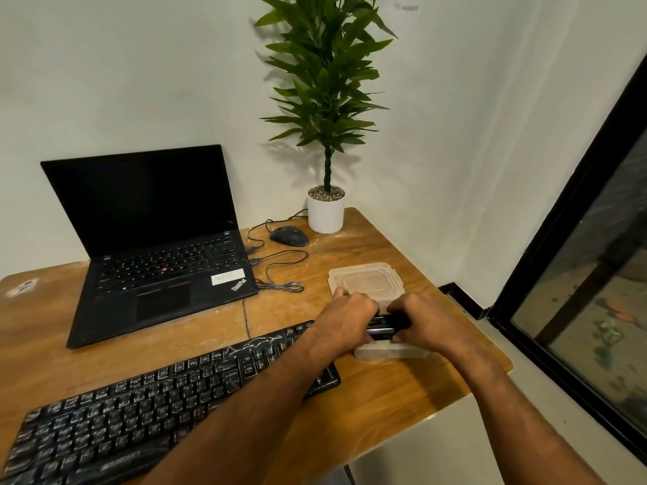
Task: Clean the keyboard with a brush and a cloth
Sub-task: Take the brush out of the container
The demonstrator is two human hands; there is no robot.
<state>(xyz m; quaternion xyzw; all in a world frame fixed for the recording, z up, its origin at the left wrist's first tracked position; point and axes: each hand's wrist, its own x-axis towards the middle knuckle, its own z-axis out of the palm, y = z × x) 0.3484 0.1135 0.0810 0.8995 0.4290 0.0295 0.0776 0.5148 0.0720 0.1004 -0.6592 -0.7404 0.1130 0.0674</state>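
Note:
A black keyboard (147, 407) streaked with white dust lies at an angle across the front of the wooden table (367, 407). Right of it stands a clear plastic box (388, 353) holding dark items (387, 325). My left hand (350, 316) and my right hand (423, 325) are both over the box, fingers curled round the dark items inside. Which items they are I cannot tell; no cloth is visible. My left forearm crosses the keyboard's right end.
The box's clear lid (366, 280) lies just behind it. An open black laptop (154, 246) stands at the back left, with a mouse (289, 236), loose cables (280, 271) and a potted plant (325, 211) behind. The table's edge drops off right of the box.

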